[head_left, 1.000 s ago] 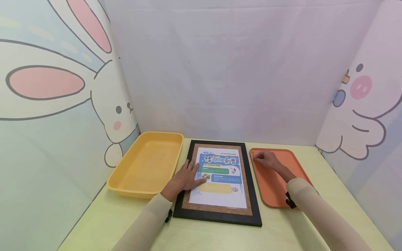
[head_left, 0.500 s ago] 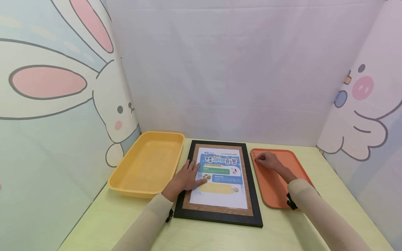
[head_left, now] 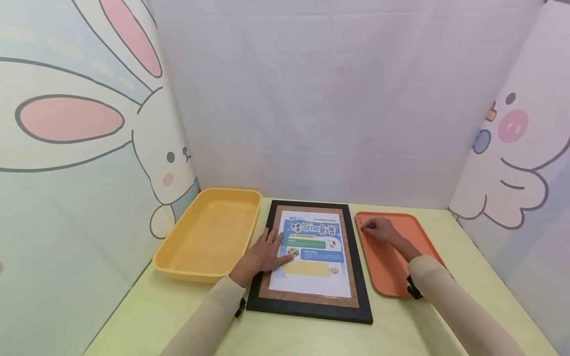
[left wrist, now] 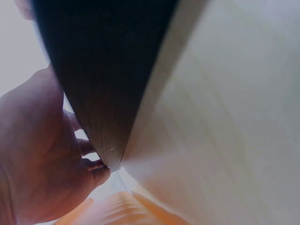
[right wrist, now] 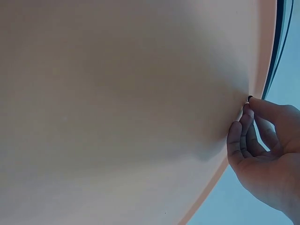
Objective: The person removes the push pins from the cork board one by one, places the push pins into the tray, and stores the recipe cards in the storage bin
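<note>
My left hand [head_left: 263, 251] rests with spread fingers across the left side of a black-framed cork board [head_left: 311, 302], pressing a printed sheet [head_left: 311, 287] that lies on the cork. In the left wrist view, the fingers [left wrist: 89, 164] lie along the frame's dark side [left wrist: 103, 84]. My right hand [head_left: 382, 230] is at the upper left of an orange tray [head_left: 396, 269]. Its thumb and fingertips pinch a tiny red pin-like piece [head_left: 362, 228], which looks dark in the right wrist view. The other fingers are curled beneath. Its exact kind is too small to tell.
A yellow tray [head_left: 213, 232] stands left of the board. A small green piece [head_left: 359, 217] lies in the orange tray's upper left corner, beyond the right hand. A pale wall [head_left: 311, 99] stands behind the table, with cartoon-printed panels [head_left: 156, 163] at the sides.
The right hand stays at the tray's left edge, its fingertips drawn slightly toward me from the corner. The left hand holds its place on the sheet. The head view shifts slightly.
</note>
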Available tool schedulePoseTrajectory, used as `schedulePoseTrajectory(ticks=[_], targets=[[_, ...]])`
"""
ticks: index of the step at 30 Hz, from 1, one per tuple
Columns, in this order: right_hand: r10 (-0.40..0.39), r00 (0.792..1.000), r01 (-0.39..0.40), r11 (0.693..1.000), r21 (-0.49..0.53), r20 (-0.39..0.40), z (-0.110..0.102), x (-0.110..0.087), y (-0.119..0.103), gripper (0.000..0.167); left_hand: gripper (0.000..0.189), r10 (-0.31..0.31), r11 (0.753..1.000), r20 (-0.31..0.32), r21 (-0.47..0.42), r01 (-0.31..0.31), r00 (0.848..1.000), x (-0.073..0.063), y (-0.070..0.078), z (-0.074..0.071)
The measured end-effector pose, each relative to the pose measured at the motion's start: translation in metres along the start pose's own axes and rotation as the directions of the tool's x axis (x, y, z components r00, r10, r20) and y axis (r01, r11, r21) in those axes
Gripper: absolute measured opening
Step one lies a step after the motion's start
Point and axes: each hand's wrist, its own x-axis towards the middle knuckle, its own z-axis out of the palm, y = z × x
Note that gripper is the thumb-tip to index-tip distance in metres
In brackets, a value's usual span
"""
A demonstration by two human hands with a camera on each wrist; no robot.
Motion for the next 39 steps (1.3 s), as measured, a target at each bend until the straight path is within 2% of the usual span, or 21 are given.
schedulePoseTrajectory(ticks=[6,16,28,39], targets=[[0.0,1.0,0.0,1.0,-0.002,0.005,0.001,0.002,0.002,0.012,0.093,0.001,1.0,0.002,0.002,-0.001,1.0,0.0,-0.001,0.001],[-0.052,0.999,0.052,0.999,-0.006,-0.011,0.0,0.0,0.004,0.014,0.092,-0.001,1.0,0.005,-0.005,0.001,1.0,0.0,0.0,0.0],[0.017,1.0,-0.017,1.0,-0.002,-0.012,-0.003,-0.002,-0.008,0.028,0.093,-0.005,1.0,0.003,-0.017,0.005,1.0,0.001,-0.001,0.002],[0.002,1.0,-0.002,1.0,-0.004,-0.008,-0.001,-0.005,-0.02,0.032,0.093,-0.004,1.0,-0.002,-0.02,0.003,1.0,0.003,-0.003,0.005]])
